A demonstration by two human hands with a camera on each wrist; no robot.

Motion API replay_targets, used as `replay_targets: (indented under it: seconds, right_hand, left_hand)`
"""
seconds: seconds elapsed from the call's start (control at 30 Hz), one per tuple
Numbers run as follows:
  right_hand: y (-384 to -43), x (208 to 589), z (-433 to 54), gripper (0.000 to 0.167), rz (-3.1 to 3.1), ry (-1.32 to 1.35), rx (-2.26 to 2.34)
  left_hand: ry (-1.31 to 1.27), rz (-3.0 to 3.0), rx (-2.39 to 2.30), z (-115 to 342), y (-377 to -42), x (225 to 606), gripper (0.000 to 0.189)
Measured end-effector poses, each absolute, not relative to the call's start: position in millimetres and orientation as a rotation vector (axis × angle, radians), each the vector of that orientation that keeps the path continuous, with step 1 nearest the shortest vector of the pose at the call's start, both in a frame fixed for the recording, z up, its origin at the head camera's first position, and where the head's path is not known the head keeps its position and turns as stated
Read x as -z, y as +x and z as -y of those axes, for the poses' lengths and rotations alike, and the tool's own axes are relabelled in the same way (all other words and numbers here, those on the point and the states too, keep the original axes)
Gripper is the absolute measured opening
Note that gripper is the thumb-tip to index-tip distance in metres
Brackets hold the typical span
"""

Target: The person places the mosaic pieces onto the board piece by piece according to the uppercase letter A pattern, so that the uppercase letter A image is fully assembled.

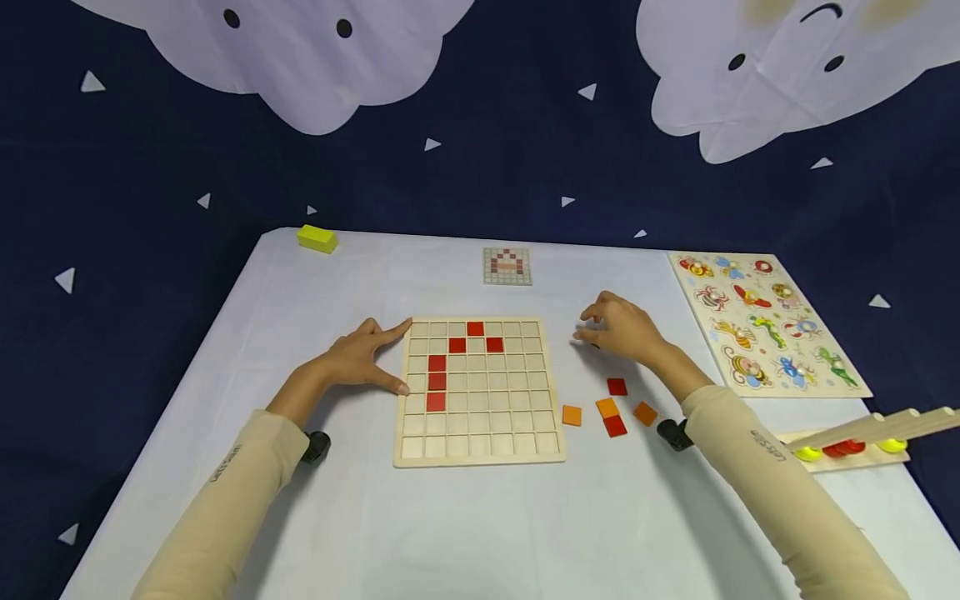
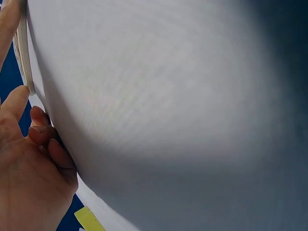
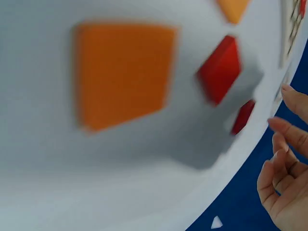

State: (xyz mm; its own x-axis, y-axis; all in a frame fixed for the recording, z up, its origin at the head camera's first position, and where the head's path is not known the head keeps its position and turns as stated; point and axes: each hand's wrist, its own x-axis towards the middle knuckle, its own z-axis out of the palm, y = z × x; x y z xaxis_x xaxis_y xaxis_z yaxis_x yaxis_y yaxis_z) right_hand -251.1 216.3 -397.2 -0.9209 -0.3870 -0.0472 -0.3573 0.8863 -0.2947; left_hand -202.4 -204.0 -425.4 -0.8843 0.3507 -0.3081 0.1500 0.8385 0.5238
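A square wooden grid board [image 1: 480,462] lies on the white table with several red tiles [image 1: 437,382] in its upper and left cells. At its left edge my left hand [image 1: 352,357] rests, thumb and index finger spread apart and touching the frame. In the left wrist view its other fingers [image 2: 60,154] are curled. To the right of the board hovers my right hand [image 1: 618,327], fingers loosely bent, thumb and index finger apart with nothing visible between them. Closer to me than that hand lie loose tiles: red tiles [image 1: 617,387] and orange tiles [image 1: 572,415], one orange and one red touching.
A small pattern card [image 1: 507,266] lies beyond the board. The far left corner holds a yellow-green block [image 1: 317,239]. On the right are an insect picture board [image 1: 772,325] and a wooden peg stand [image 1: 855,450] with red and yellow pieces.
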Motion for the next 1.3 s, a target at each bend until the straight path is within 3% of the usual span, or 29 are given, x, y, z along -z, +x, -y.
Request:
replay_targets:
  seconds: [0.2, 0.47, 0.67, 1.3]
  right_hand:
    - [-250.8, 403.4, -237.9, 0.044, -2.976, -0.488, 0.372]
    - [-247.7, 412.6, -247.0, 0.025, -2.958, -0.531, 0.405]
    - [-245.1, 415.1, -245.2, 0.024, -2.984, -0.563, 0.416]
    - [-219.7, 406.5, -163.8, 0.025, -2.894, -1.080, 0.533]
  left_hand:
    - [0.370, -2.624, -0.694, 204.3, -202.8, 426.1, 0.116]
    - [0.361, -2.622, -0.693, 204.3, -204.1, 425.9, 0.116]
    - [0.364, -2.620, -0.690, 204.4, -203.6, 425.0, 0.117]
    - [0.365, -2.622, -0.705, 204.7, -202.3, 428.9, 0.117]
